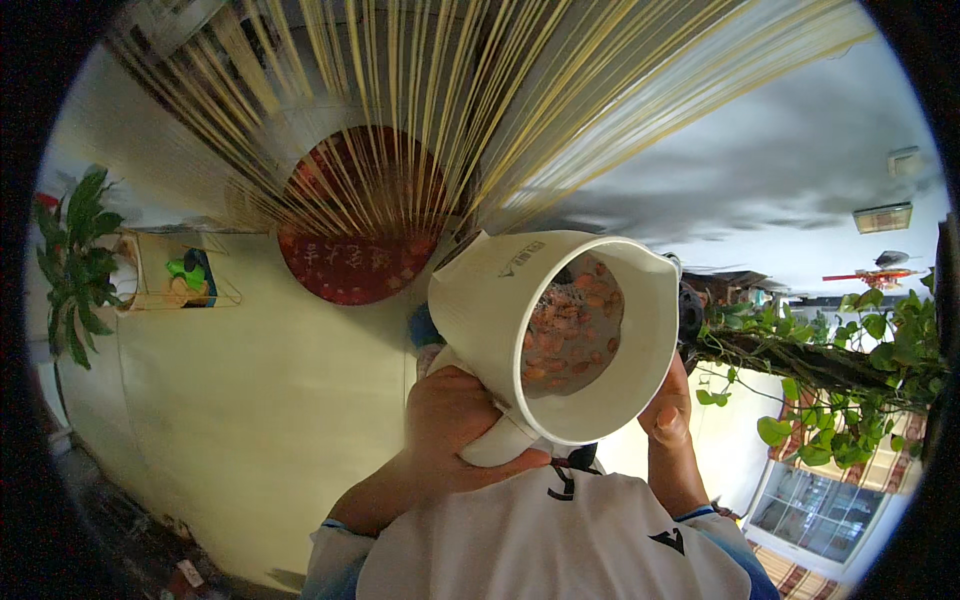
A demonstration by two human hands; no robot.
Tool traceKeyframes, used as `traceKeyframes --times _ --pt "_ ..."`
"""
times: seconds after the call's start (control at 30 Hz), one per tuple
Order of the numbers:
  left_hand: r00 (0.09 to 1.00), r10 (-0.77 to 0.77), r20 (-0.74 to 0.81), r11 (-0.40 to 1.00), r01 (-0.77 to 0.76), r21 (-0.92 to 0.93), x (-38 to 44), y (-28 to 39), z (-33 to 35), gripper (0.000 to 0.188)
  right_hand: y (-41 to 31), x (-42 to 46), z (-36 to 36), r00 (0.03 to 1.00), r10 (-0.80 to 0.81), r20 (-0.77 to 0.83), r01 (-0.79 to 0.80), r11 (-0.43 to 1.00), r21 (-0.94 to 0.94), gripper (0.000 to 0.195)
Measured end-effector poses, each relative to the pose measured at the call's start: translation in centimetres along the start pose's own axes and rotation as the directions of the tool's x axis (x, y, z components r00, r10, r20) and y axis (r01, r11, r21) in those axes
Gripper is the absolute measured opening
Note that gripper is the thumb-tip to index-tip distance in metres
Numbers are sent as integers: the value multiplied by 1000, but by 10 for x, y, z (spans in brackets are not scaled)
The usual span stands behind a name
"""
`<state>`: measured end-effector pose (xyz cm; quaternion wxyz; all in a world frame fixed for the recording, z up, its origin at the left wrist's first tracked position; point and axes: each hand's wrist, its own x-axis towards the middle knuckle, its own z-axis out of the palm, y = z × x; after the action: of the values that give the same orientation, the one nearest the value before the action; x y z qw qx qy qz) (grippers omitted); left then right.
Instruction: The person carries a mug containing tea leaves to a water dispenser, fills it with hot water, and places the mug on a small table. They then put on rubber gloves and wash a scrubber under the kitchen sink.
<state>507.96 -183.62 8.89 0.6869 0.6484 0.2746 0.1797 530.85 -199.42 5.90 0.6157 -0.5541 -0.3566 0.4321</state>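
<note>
A white jug (480, 300) is tilted so that its mouth faces me, its spout towards the upper right. Reddish nuts, apparently peanuts (570, 330), sit inside in cloudy liquid with some bubbles. My left hand (446, 420) grips the jug's handle (502, 442), the thumb lying along its lower end. At the other side of the jug, my right hand (670, 409) rests against the wall; most of its fingers are hidden behind it. Dark print marks the jug's outer side. My white shirt (540, 540) is just below the jug.
Yellow strings (390, 97) of a curtain fan out across the top. Behind them is a round red panel (352, 266) bearing writing. Leafy vines (832, 352) spread at the right, above a window (817, 510). Another plant (82, 262) and a wire rack (217, 289) are at the left.
</note>
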Motion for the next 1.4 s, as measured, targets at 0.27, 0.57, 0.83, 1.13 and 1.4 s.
traceKeyframes --times 0.27,0.57,0.83,1.13,1.4 --pt "860 477 -180 855 -406 324 -54 -14 34 38 -11 -32 9 993 18 121 -6 995 -97 101" --pt "891 379 -250 914 -317 254 -132 -52 81 38 -16 -86 9 964 56 259 7 972 -234 99" --pt "726 347 -594 933 -333 139 -191 -69 53 61 -30 -106 64 910 -36 412 165 945 -283 90" --pt "560 263 -786 926 -374 43 -242 -10 -1 31 -35 -95 145 799 -287 529 388 917 -89 86" --pt "393 351 -850 869 -474 139 -272 3 -28 22 -35 -111 186 741 -379 554 460 888 -8 87"
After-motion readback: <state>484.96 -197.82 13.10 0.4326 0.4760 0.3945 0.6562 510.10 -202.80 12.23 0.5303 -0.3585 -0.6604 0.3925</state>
